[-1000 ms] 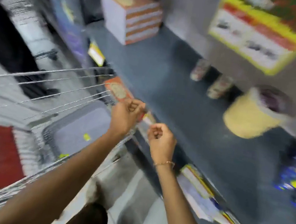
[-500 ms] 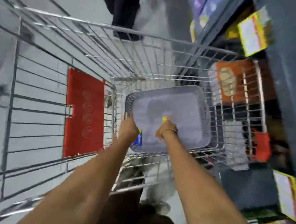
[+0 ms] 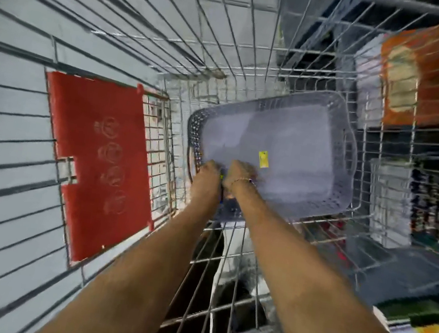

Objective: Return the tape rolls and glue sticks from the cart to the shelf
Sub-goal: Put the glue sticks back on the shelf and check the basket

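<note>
A: Head view: half a second ago both hands were entering the basket [image 3: 342, 145] in the cart [image 3: 199, 252]; now left hand [image 3: 209, 171] and right hand [image 3: 240, 171] are bunched at its near-left corner.
B: Grip state?
A: Cannot tell, fingers blurred. Blue sliver between them, maybe a glue stick. Axis unreadable.
B: So pickup underway, shelf return pending.

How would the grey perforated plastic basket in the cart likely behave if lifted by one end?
The basket looks thin-walled and perforated, so probably light and slightly flexible. It appears nearly empty, so it should lift easily. It is long and shallow, so raising one end would likely slide loose contents to the other.
</note>
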